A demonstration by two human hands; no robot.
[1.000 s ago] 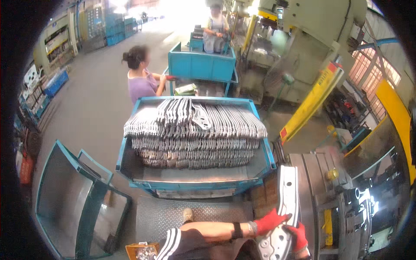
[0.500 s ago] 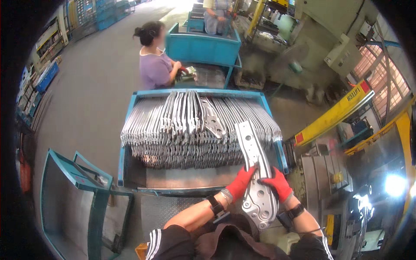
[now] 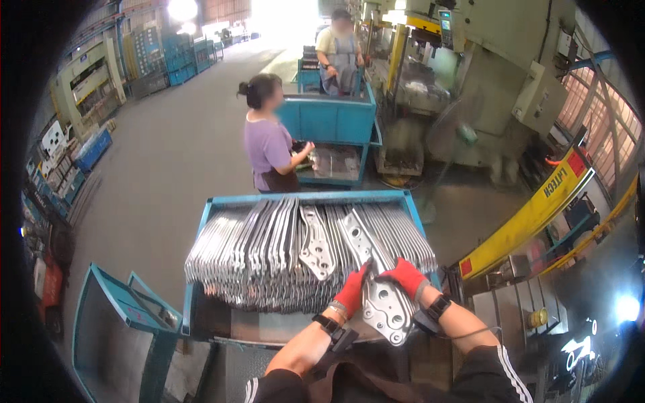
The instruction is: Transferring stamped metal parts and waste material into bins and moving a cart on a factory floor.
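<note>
A long stamped metal plate [image 3: 383,297] with round holes slants over the near right of a blue metal bin [image 3: 306,196]. My left hand [image 3: 351,291], in a red glove, grips the plate's left edge about halfway along. On the opposite edge my right hand [image 3: 404,277], also red-gloved, is closed with its thumb side toward the plate. The far end of the plate lies over the upright rows of similar metal plates [image 3: 222,245] packed in the bin. Another plate [image 3: 317,248] lies flat on those rows, left of the one I hold.
Beyond the bin a person in a purple top [image 3: 269,144] stands beside another blue bin [image 3: 329,121]; a second person [image 3: 338,54] is farther back. A yellow beam [image 3: 527,215] slants at the right. A teal metal frame [image 3: 127,316] stands at the near left.
Both hands have carried the plate forward and left, so it is now over the packed rows. My view has tilted up. The person in purple has turned and stands more upright.
</note>
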